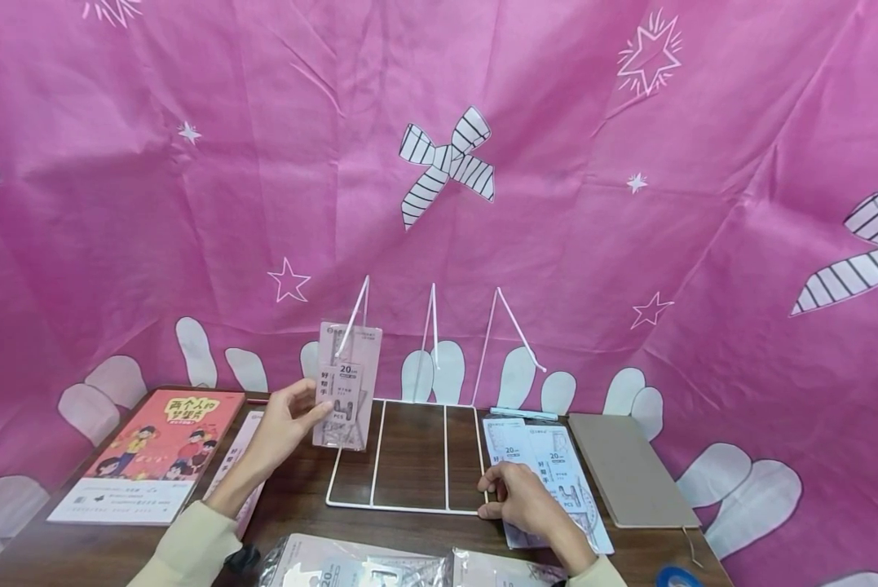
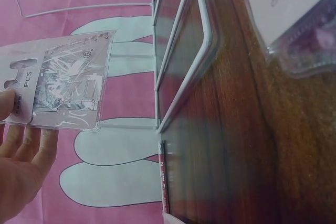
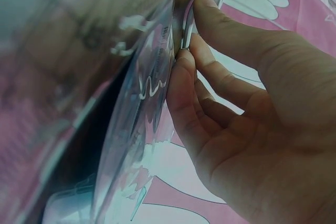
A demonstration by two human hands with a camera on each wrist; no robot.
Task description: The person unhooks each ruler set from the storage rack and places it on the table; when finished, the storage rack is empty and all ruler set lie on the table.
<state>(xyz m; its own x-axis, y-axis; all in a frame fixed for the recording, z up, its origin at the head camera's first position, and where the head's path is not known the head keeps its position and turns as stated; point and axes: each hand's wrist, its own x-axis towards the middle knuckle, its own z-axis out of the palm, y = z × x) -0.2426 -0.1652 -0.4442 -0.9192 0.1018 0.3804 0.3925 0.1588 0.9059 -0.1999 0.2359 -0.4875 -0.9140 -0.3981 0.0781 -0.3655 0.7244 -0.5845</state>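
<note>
Upright at the left side of a white wire rack, my left hand pinches a pink ruler set in clear packaging. Its thumb lies across the front of the pack and the fingers are behind it, as the left wrist view also shows on the ruler set. The rack's flat base lies on the table, with three bent wire prongs rising at the back; the pack overlaps the left prong. My right hand grips the right side wire of the base, thumb and fingertips around it in the right wrist view.
Blue ruler sets lie right of the rack, beside a grey-brown notebook. A red-covered book and another pink pack are at left. More pink packs lie along the front, a blue tape roll at front right.
</note>
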